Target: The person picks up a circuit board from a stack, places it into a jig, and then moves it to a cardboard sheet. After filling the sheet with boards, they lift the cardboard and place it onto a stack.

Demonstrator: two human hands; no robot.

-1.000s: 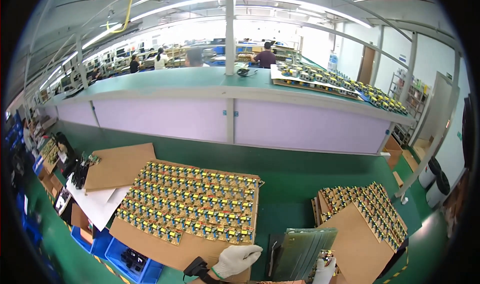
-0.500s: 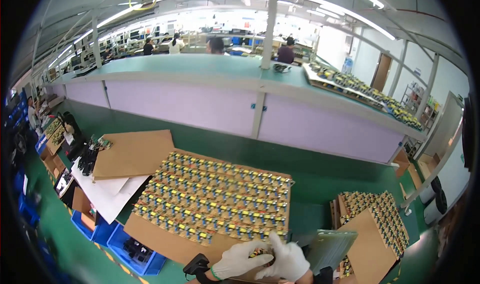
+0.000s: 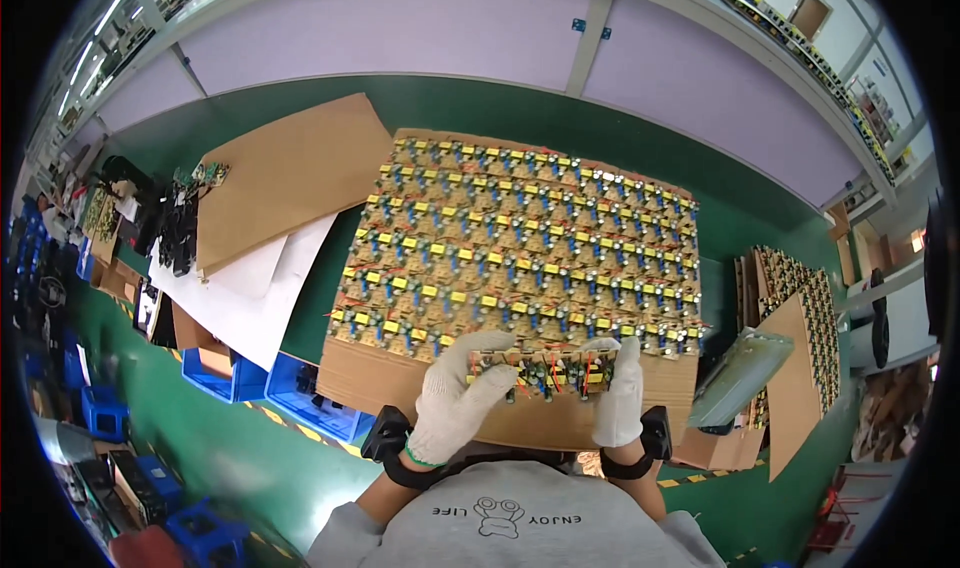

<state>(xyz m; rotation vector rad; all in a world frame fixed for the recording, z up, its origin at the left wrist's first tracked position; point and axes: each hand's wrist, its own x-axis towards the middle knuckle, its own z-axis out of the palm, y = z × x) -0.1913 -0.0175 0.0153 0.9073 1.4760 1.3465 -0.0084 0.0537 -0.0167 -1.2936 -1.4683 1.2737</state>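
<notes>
Between my two white-gloved hands is a short panel of circuit boards (image 3: 548, 371), with red wires, green and yellow parts on it. My left hand (image 3: 455, 400) grips its left end, thumb across the front. My right hand (image 3: 620, 396) is closed at its right end, fingers upright along the edge. Just beyond lie several rows of similar circuit boards (image 3: 530, 238), with yellow and blue parts, on a cardboard sheet (image 3: 375, 373). The held panel is above the bare near strip of that cardboard.
Left are a loose cardboard sheet (image 3: 290, 183), white sheets (image 3: 225, 293), black cables (image 3: 178, 230) and blue bins (image 3: 310, 398). At right, translucent greenish sheets (image 3: 745, 373) lean near another cardboard sheet (image 3: 790, 368) and more boards (image 3: 800, 278). A lilac partition (image 3: 400, 43) stands behind.
The view has tilted downward, bringing my forearms and grey top into sight. My hands have moved apart to opposite ends of the panel, which now shows much more fully.
</notes>
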